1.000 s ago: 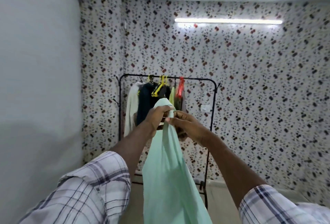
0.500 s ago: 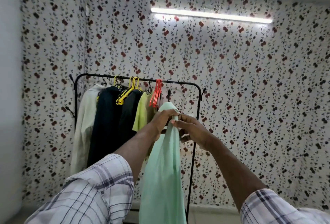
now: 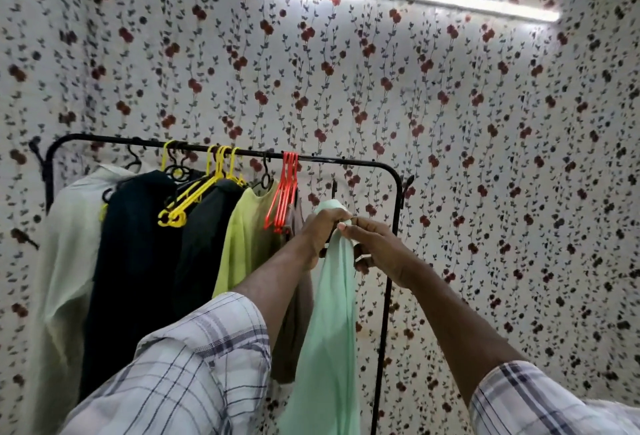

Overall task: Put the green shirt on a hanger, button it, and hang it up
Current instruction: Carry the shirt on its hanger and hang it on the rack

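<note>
A pale green shirt (image 3: 327,323) hangs down in a long fold from my two hands, held up in front of the right end of a black clothes rack (image 3: 346,159). My left hand (image 3: 323,230) is closed around the top of the shirt. My right hand (image 3: 372,244) pinches the cloth right beside it, thumb to thumb. A dark hanger hook (image 3: 334,188) sticks up just above the shirt's top, below the rail and apart from it. The rest of that hanger is hidden by cloth and hands.
On the rail hang a whitish garment (image 3: 65,244), two dark garments (image 3: 135,261), a yellow-green top (image 3: 246,240), empty yellow hangers (image 3: 194,199) and red hangers (image 3: 284,192). The rack's right post (image 3: 384,330) stands just behind the shirt. Floral wallpaper covers the wall behind.
I have come closer to the rack, which now fills the left of the view. Both hands keep the same grip on the shirt's top.
</note>
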